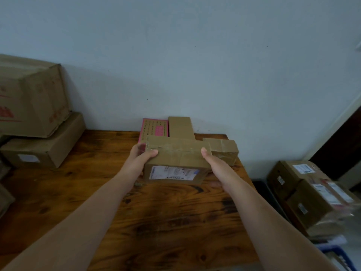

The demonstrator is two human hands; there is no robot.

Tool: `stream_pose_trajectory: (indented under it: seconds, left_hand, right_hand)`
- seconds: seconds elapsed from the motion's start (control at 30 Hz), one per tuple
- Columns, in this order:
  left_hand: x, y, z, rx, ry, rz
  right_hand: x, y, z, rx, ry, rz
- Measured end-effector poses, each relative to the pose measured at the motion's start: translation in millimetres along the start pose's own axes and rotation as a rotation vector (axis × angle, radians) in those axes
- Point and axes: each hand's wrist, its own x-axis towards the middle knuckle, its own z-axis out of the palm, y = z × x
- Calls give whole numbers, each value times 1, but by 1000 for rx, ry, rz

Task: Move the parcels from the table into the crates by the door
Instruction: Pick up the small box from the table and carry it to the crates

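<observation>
A brown cardboard parcel (176, 153) with a white shipping label on its near face sits near the far edge of the wooden table (156, 222). My left hand (141, 159) grips its left end, thumb on top. My right hand (212, 165) grips its right end, thumb on the top edge. Behind it lie a pink box (155, 129), a plain brown box (180, 127) and a small taped box (224, 149). Whether the held parcel is lifted off the table I cannot tell.
Large cardboard boxes (29, 100) are stacked at the left, over a flatter one (43, 145). Several labelled parcels (312, 194) fill a blue crate (336, 253) on the floor at the right. A dark doorway (343, 139) stands behind them. A pale wall backs the table.
</observation>
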Motion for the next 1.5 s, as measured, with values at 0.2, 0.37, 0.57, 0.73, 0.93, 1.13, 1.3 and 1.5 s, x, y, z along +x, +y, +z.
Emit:
stream_pose_trajectory:
  seconds: [0.2, 0.37, 0.57, 0.73, 0.93, 1.13, 1.3, 1.5]
  left_hand:
    - [6, 2, 1, -20, -10, -319]
    - [5, 0, -3, 38, -133, -364]
    - [2, -9, -3, 161, -236, -203]
    - [3, -13, -2, 37, -250, -129]
    - [6, -13, 2, -78, -216, -138]
    - [11, -7, 4, -30, -156, -87]
    - [11, 8, 1, 186, -359, -95]
    - [7, -6, 17, 185, -395, -162]
  right_hand:
    - [8, 9, -8, 68, -122, -114]
    - [18, 17, -7, 113, -18, -159]
    - [30, 22, -5, 142, 49, -98]
    - [30, 19, -7, 158, 0, -72]
    - [30, 25, -16, 379, -200, -101]
    - [31, 21, -27, 409, -175, -164]
    - [25, 13, -40, 256, -189, -177]
    - [20, 19, -34, 499, 2, -208]
